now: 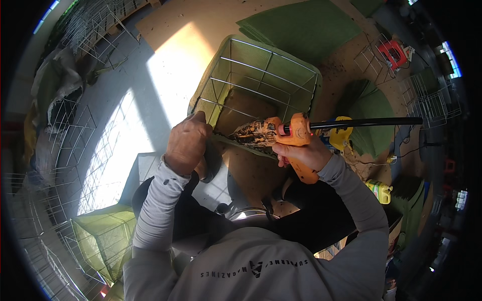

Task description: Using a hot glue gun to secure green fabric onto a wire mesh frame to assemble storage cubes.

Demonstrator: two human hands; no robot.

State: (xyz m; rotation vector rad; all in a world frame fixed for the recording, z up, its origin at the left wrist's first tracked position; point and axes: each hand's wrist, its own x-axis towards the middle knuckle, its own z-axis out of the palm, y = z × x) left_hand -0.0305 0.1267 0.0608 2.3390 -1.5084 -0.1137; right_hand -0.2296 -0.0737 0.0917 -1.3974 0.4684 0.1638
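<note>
In front of me stands a wire-frame basket (255, 79) lined with green fabric. My right hand (310, 153) grips an orange hot glue gun (291, 133), its nozzle end smeared with black residue and turned left toward the basket's near edge. A long black glue stick (369, 122) runs out of the gun's back to the right. My left hand (188, 142) is closed at the basket's near left corner, with the fingertips on the fabric edge. What exactly they pinch is hidden by the hand.
Green fabric sheets (301, 27) lie beyond the basket, and more fabric (371, 118) lies to the right. A red stool (393, 54) is at the far right. A yellow jug (379, 191) stands near my right elbow. Wire frames and a green-lined basket (104, 240) are at left.
</note>
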